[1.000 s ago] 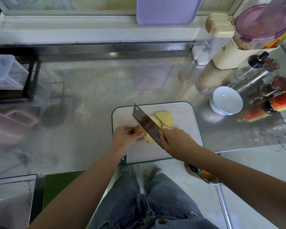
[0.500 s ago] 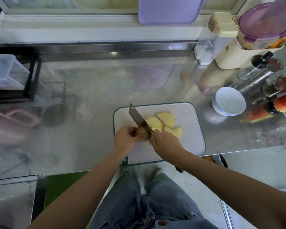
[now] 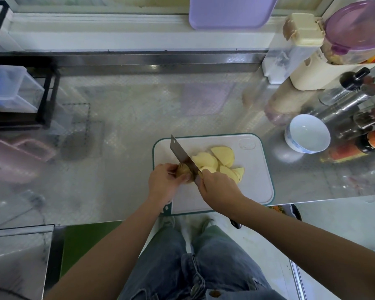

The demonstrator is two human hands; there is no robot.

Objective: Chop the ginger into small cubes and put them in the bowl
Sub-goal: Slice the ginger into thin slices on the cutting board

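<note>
The left hand (image 3: 164, 182) pinches the brown ginger lump (image 3: 183, 169) on the white green-rimmed cutting board (image 3: 253, 187). The right hand (image 3: 217, 186) grips the steel cleaver (image 3: 182, 154), blade pointing to 11 o'clock.

A lilac tray (image 3: 230, 11) sits behind the steel surface (image 3: 128, 118). A purple-lidded container (image 3: 355, 33) stands far right, a black rack (image 3: 46, 98) far left.

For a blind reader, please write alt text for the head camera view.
A person's left hand holds a ginger piece on a white cutting board while the right hand cuts it with a cleaver. Yellow slices lie beside it; an empty white bowl stands to the right.
</note>
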